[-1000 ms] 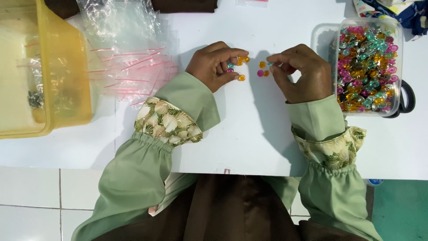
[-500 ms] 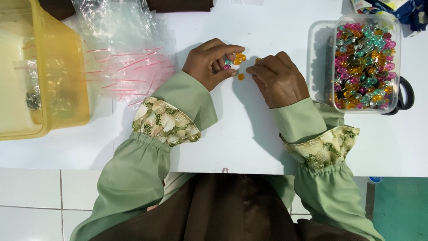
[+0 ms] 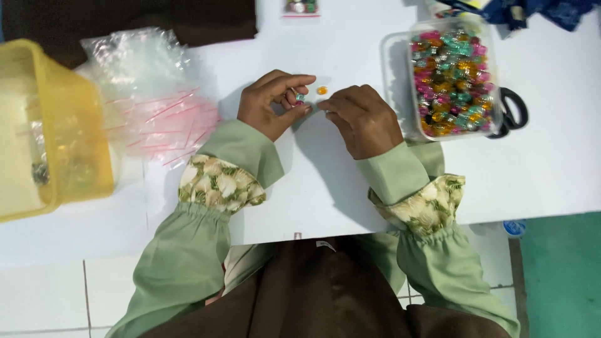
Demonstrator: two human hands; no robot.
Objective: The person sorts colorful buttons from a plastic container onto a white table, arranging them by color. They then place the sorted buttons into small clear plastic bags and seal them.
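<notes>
My left hand (image 3: 270,103) pinches a few small coloured beads (image 3: 299,97) between thumb and fingers over the white table (image 3: 313,181). My right hand (image 3: 362,119) rests knuckles up right beside it, its fingertips curled next to the left fingertips; what it holds is hidden. A single orange bead (image 3: 322,90) lies on the table just beyond both hands. To the right stands a clear plastic box (image 3: 400,81) full of pink, teal and orange beads.
A pile of small clear bags with red strips (image 3: 156,106) lies left of my hands. A yellow tub (image 3: 69,125) stands at the far left. Black scissors (image 3: 514,112) lie behind the bead box. A small filled bag (image 3: 300,6) sits at the far edge.
My right hand has moved left from beside the bead box to meet my left hand. The loose beads between the hands are down to one orange bead.
</notes>
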